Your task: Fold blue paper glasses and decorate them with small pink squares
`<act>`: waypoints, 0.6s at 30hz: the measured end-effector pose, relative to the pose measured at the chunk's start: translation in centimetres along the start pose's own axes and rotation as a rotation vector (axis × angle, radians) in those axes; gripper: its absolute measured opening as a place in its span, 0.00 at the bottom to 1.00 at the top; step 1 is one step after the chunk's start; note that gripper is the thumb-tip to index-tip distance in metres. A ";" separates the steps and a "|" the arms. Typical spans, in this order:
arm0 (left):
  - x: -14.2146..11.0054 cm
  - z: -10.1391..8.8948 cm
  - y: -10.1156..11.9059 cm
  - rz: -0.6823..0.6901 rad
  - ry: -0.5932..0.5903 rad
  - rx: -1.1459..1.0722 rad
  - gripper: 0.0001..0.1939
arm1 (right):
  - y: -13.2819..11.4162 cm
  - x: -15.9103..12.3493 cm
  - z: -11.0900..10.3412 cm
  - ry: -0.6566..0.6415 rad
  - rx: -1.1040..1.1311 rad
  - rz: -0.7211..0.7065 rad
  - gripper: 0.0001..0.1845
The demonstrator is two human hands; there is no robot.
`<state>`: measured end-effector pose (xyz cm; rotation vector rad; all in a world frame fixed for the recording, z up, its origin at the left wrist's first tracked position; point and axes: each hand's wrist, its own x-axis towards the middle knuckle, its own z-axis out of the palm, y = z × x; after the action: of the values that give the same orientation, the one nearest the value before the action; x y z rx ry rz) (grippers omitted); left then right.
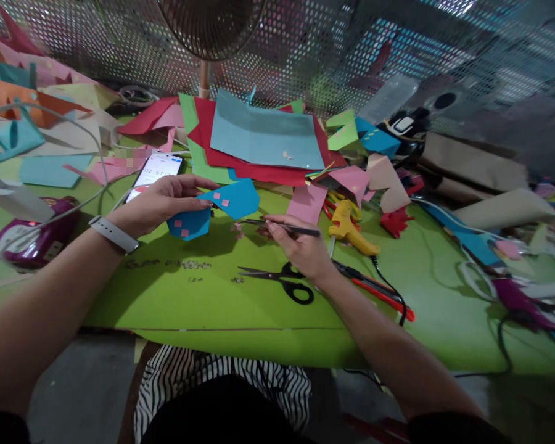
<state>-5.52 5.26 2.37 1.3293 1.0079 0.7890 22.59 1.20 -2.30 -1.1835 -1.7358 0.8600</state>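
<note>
We see the blue paper piece [243, 196] pinched by the left hand [171, 196], up and left of the right hand [305, 250], which grasps a dark, slender tool [308, 231]. We trace the paper's long axis obliquely, from near left to far right, its broad end pointing rightward.

Papercraft workshop, by the looks: green desk [157, 305], stacked coloured sheets [268, 132] upper centre, folded paper pieces [28, 102] upper left, yellow glue gun [346, 228] and scissors [278, 277] right of centre. Perforated screen [305, 61] behind.
</note>
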 end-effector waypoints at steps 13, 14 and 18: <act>0.0 0.3 0.2 -0.013 0.007 0.046 0.23 | -0.6 -0.5 0.0 -0.048 -0.158 -0.157 0.13; 0.0 0.3 0.2 -0.018 0.008 0.041 0.23 | -0.6 -0.5 0.0 -0.044 -0.145 -0.143 0.13; 0.0 0.3 0.2 -0.020 0.002 0.009 0.23 | -0.5 -0.5 0.0 -0.024 -0.116 -0.119 0.14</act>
<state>-5.26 5.19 2.57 1.3248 1.0263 0.7719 22.50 0.60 -2.01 -1.1351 -1.8772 0.7137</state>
